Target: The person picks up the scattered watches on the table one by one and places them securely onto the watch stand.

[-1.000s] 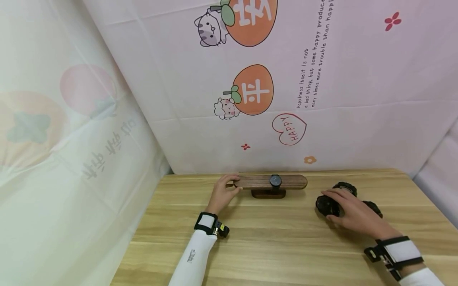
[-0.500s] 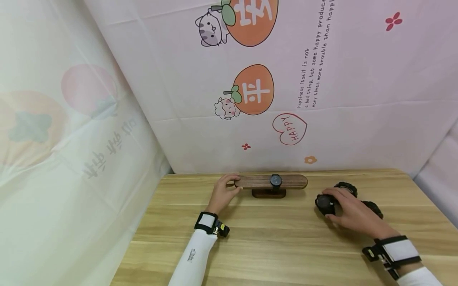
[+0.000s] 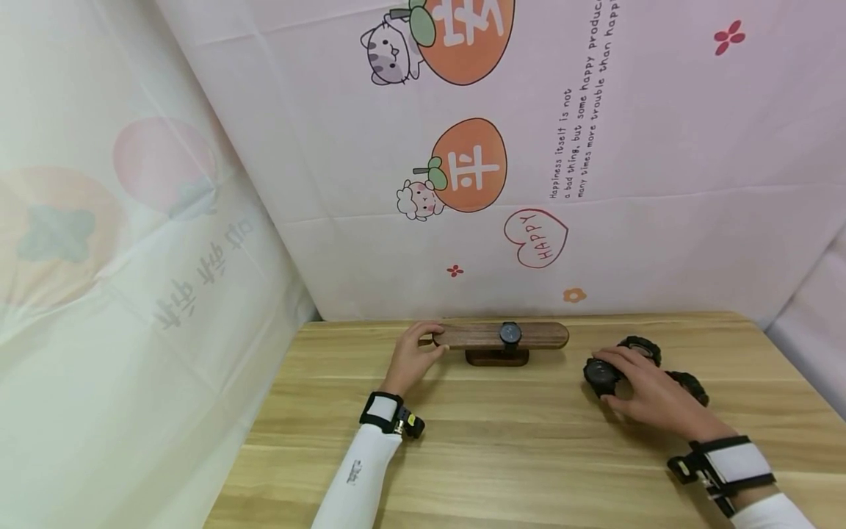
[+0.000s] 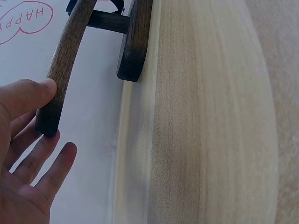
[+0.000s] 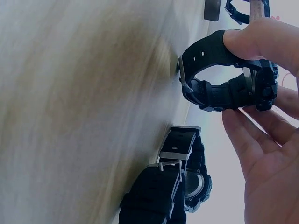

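Four watches: one in the right hand (image 3: 651,393), one on a stand (image 3: 465,336), two on the table (image 3: 502,448)

In the head view there are two hands, one wooden stand and four black watches. The left hand (image 3: 411,360) pinches the left end of the stand's long bar. One mounted watch (image 3: 510,334) is wrapped around that bar, right of its middle and well apart from the left fingers. The right hand holds the second, the held watch (image 3: 600,375), at the fingertips, to the right of the stand. Two loose watches (image 3: 690,386) lie on the table near the right hand, one beyond it and one at its right side.

In the left wrist view the bar's end sits between the thumb and the fingers, a narrow grip; two fingers spread below the end.

In the right wrist view the strap of the held watch forms a fastened loop, thumb on one side and fingers on the other, the case toward the palm. I cannot tell whether its clasp touches the table. The two loose watches rest close together beneath, one partly hiding the other.
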Demonstrator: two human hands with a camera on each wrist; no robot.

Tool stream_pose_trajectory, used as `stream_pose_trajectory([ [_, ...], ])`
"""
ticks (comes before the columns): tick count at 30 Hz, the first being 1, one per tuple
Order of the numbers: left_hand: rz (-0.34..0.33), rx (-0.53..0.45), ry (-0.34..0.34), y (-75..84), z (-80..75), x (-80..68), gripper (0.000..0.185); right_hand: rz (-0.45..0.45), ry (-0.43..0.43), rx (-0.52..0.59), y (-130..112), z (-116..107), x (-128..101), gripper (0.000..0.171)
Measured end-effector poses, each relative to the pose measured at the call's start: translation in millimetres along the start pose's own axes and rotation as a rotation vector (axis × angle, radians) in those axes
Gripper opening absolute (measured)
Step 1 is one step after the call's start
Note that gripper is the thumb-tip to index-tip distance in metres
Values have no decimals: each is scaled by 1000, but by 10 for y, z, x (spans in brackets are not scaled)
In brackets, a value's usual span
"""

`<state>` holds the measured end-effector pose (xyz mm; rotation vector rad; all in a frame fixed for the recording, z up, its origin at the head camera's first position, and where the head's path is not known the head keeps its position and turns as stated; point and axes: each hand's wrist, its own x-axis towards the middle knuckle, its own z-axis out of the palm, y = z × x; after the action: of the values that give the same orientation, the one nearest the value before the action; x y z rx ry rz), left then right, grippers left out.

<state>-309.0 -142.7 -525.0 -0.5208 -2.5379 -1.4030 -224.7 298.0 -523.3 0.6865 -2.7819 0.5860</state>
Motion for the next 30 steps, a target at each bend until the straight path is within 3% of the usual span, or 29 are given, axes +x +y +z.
stream_pose_trajectory([
  [5, 9, 1, 7, 2, 4, -4, 33, -5, 28, 2, 16, 21, -2, 78],
  [30, 26, -29, 7, -12, 15, -23, 32, 67, -19, 32, 27, 10, 10, 75],
])
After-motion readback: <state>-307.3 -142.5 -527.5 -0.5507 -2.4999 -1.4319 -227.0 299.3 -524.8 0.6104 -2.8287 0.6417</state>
